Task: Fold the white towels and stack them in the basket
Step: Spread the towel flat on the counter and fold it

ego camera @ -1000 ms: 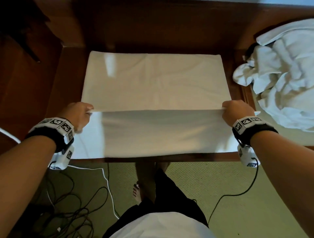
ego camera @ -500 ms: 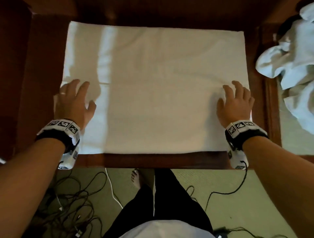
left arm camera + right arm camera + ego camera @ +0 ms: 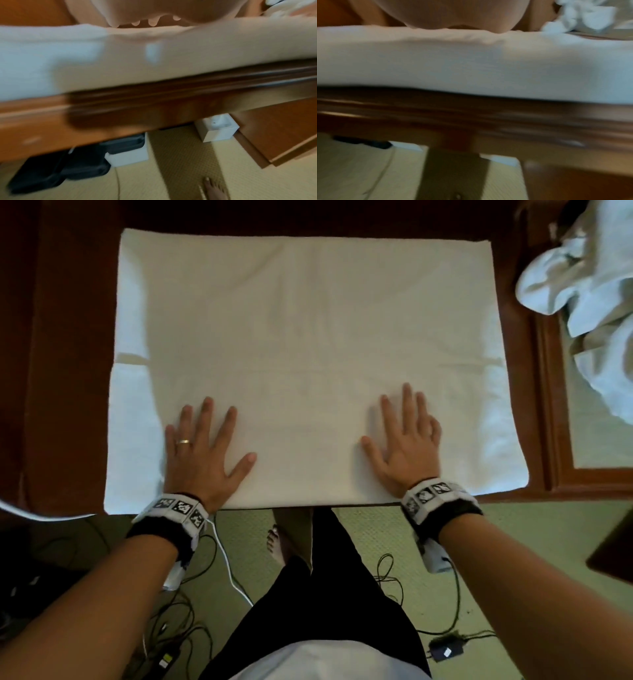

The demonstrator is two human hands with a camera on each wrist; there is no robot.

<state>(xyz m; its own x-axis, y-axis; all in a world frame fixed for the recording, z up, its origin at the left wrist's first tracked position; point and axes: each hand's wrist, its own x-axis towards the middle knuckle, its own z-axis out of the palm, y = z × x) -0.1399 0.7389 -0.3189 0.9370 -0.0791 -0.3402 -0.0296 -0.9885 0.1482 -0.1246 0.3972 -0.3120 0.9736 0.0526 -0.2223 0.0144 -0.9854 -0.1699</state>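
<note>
A white towel (image 3: 308, 337) lies folded flat on the dark wooden table (image 3: 68, 371), its near edge along the table's front. My left hand (image 3: 202, 446) rests flat on the towel's near left part, fingers spread straight. My right hand (image 3: 404, 440) lies flat on the near right part, fingers also straight. In the left wrist view the towel (image 3: 154, 56) fills the upper half under my left hand (image 3: 145, 12). The right wrist view shows the towel (image 3: 471, 65) under my right hand (image 3: 453, 13), blurred. No basket is in view.
A heap of crumpled white towels (image 3: 589, 285) sits at the right on a glass-topped surface with a wooden frame (image 3: 555, 405). Cables (image 3: 191, 628) and a black adapter (image 3: 445, 650) lie on the green carpet. Under the table stand a white box (image 3: 217, 129) and black cases (image 3: 68, 167).
One second ago both hands pinched the towel's edge mid-fold. Then they laid it down and pressed near the outer edges. Now both flat hands have slid inward toward the middle.
</note>
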